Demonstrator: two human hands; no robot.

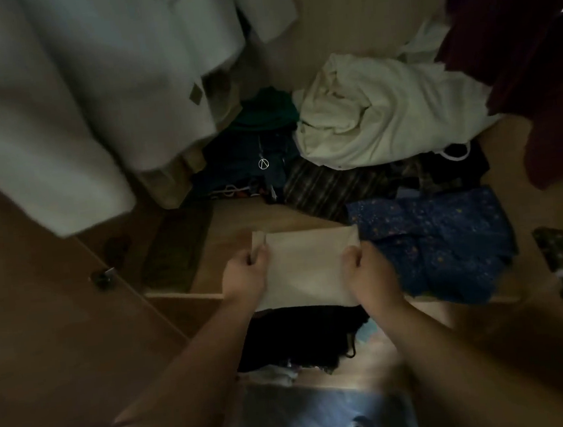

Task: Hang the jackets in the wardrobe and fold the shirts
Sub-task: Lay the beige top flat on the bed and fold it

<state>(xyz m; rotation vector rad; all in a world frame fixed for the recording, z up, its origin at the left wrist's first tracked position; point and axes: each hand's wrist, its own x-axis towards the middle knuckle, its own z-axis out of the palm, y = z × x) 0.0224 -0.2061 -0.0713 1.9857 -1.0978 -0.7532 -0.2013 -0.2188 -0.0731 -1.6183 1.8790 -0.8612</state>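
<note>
1. The left hand [245,275] is gripping the left edge of the shirt [307,266], with its fingers curled over the cloth near the upper corner.
2. The right hand [370,273] is pinching the shirt's right edge, fingers curled tight on the fabric just below the upper right corner.
3. The shirt is beige and folded into a flat rectangle. Both hands are holding it over the front of the shelf [230,228]; whether it is resting on the wood cannot be told.
4. A black cloth [302,335] is lying just under the shirt's near edge, between the two forearms.
5. A blue garment [441,242] with small speckles is lying folded just to the right of the shirt, beside the right hand.
6. A striped cloth [322,188] is lying behind the shirt, and a dark pile [245,168] is sitting to its left.
7. A white emblem [263,163], a circle with an A-like mark inside, is showing on the dark pile.
8. A cream heap [384,114] is lying crumpled at the back right of the shelf.
9. A white jacket [72,95] is hanging at the upper left, its hem reaching down near the dark pile.
10. A dark red garment [534,68] is hanging along the right side.
11. A door [41,305] with a small knob [102,277] is standing to the left.
</note>
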